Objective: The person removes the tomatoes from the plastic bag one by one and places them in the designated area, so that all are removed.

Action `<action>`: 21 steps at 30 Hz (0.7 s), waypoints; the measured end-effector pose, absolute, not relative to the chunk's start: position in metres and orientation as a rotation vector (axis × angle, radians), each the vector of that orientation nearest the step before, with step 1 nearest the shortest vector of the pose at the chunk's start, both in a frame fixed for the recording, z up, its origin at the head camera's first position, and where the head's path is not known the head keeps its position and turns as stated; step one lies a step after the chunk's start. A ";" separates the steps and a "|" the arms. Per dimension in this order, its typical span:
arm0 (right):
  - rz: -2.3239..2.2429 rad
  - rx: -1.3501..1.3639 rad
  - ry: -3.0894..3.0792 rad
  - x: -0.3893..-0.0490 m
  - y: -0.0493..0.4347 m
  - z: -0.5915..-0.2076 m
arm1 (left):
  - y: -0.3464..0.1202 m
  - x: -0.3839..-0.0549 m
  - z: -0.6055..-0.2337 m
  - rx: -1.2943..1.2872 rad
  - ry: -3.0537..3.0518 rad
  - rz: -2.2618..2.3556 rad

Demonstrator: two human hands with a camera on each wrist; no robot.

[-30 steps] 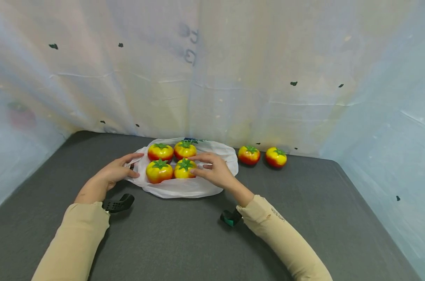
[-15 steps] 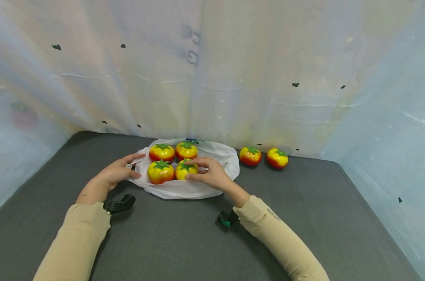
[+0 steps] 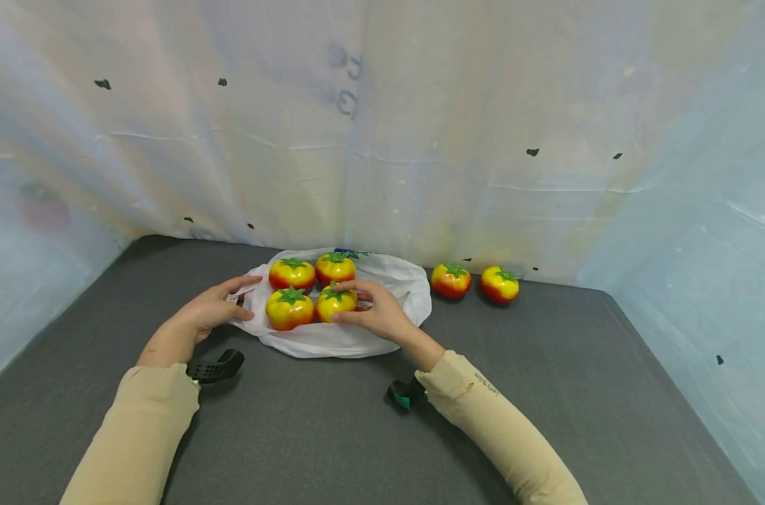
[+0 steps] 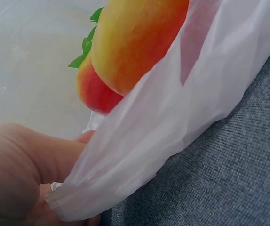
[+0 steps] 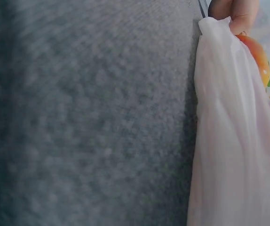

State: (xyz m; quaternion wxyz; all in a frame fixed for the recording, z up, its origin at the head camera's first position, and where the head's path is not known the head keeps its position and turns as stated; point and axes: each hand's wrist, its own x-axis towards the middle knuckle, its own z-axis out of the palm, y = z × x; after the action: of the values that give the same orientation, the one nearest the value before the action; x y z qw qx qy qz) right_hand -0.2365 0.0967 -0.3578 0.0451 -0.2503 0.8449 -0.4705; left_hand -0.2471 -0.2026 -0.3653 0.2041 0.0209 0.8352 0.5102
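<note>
- Your left hand (image 3: 196, 319) is pinching the left edge of a white plastic bag (image 3: 332, 342); the thumb and fingers are clamping on the film, as the left wrist view is showing.
- Your right hand (image 3: 385, 315) is reaching over the bag's right side; its thumb and fingers are curling round the front-right tomato (image 3: 333, 306), which is sitting inside the bag.
- Three more tomatoes are sitting in the bag: a front-left tomato (image 3: 288, 313), a back-left tomato (image 3: 291, 276) and a back-right tomato (image 3: 335, 271); all are showing red-and-yellow skins and green leafy tops.
- Two loose tomatoes (image 3: 450, 283) are lying just to the right of the bag, near each other.
- A dark grey table (image 3: 332, 435) is supporting everything; pale sheeting (image 3: 433, 105) is hanging behind it.
</note>
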 end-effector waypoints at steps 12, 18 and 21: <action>-1.486 -0.665 2.595 -0.231 0.108 -0.347 | -0.203 -0.249 -0.367 0.057 2.339 1.420; -1.565 -0.693 2.539 -0.231 0.117 -0.343 | -0.205 -0.250 -0.369 0.045 2.343 1.408; -1.593 -0.643 2.517 -0.230 0.122 -0.341 | -0.205 -0.250 -0.369 0.048 2.338 1.407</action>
State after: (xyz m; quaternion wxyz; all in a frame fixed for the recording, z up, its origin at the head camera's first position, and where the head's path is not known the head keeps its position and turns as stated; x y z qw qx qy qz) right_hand -0.2295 0.1221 -0.3409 0.0471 -0.2107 0.8251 -0.5221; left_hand -0.2500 -0.2046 -0.3694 0.2047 0.0172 0.8386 0.5045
